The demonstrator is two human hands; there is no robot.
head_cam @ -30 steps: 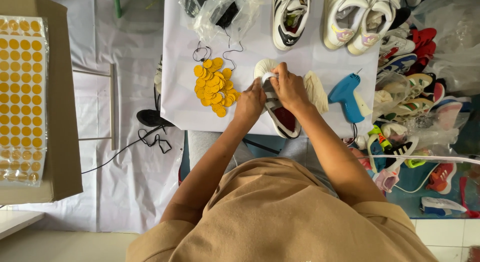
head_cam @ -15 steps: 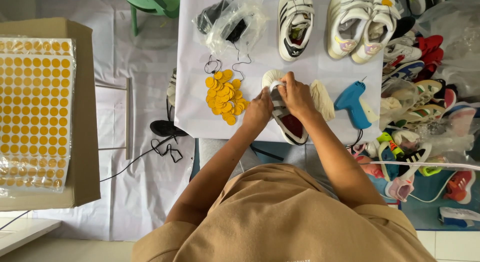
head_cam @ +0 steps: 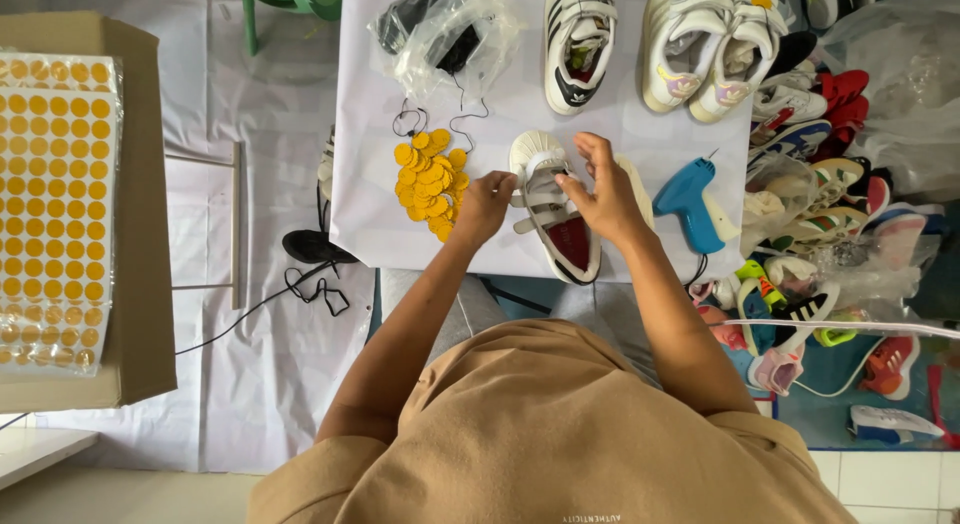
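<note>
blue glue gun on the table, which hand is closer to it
Right. The right hand is on the white shoe, just left of the blue glue gun with a small gap between. The left hand is on the shoe's far side, beside the yellow discs.

Bare table [head_cam: 640, 134] is left between the near shoe [head_cam: 555, 209] and the far-edge shoes [head_cam: 580, 44]. The left is blocked by yellow discs [head_cam: 430, 179] and cords, the right by the blue gun [head_cam: 692, 199]. The far-left corner is taken by a plastic bag [head_cam: 450, 34].
</note>
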